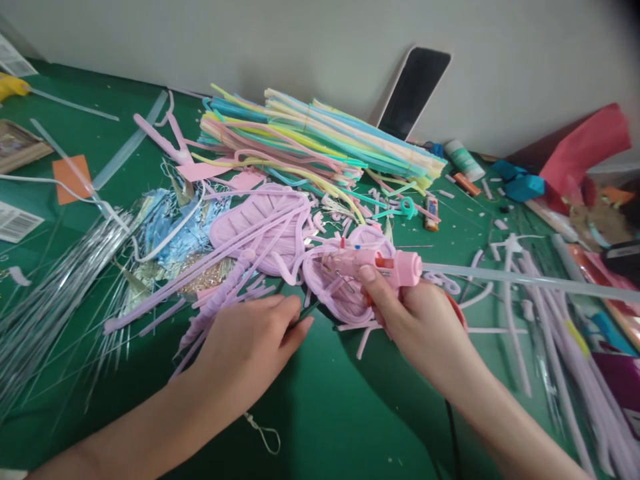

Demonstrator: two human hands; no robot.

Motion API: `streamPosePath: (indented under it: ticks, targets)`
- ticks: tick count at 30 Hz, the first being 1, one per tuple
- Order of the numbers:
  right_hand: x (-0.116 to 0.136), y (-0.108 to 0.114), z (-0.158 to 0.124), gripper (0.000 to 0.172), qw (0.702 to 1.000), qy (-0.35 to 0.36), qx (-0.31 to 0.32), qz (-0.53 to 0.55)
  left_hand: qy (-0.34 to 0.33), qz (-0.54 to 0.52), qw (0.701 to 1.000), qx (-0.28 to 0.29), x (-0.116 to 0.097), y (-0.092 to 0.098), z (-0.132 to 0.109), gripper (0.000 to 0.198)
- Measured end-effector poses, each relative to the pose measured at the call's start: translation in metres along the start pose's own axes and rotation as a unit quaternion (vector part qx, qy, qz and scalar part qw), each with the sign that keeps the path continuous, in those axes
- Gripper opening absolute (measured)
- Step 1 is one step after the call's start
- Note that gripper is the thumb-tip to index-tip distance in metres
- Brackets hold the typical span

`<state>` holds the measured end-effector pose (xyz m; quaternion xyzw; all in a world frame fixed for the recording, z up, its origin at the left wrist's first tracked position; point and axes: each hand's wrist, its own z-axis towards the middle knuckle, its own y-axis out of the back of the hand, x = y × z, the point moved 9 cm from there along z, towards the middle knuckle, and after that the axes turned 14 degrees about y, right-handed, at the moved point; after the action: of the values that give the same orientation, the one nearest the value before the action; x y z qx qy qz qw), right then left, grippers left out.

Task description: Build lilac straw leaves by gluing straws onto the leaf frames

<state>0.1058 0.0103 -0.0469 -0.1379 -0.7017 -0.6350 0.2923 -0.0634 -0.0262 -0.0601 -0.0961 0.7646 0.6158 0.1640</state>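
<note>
Pink glue gun (pixel 407 268) in the right hand (pixel 425 317), over lilac work

A green table (pixel 330 413) fills most of the view. A spray of silver strands (pixel 60 300) spreads across its left side, and loose lilac stems (pixel 565 340) lie lengthwise on the right. At the far middle sits a thick bundle of pastel fuzzy sticks (pixel 300 133), in yellow, blue, pink and peach.

In the middle lie two lilac wing-like shapes: the larger one (pixel 265 227) to the left, and the smaller one (pixel 340 287) to the right, partly hidden by the glue gun. Whether the gun's nozzle touches it cannot be told.

The right hand is closed round the glue gun, thumb along its side. The left hand (pixel 255 330) is near the middle, fingers curled beside the lilac pieces; whether it grips anything cannot be told.

A phone (pixel 415 87) leans on the wall at the far right of the bundle. A clear glue stick (pixel 500 275) juts rightward from the gun. An orange card (pixel 71 179) lies far left, and a small cord loop (pixel 271 439) near the left forearm.
</note>
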Motion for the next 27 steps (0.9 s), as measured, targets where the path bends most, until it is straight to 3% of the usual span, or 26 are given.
streamPosePath:
  ticks: [27]
  targets:
    - [0.0028, -0.0002, 0.0021, 0.064, 1.000, 0.000, -0.014, -0.023, 0.010, 0.030, 0.999, -0.017, -0.0037, 0.0024, -0.0012, 0.030]
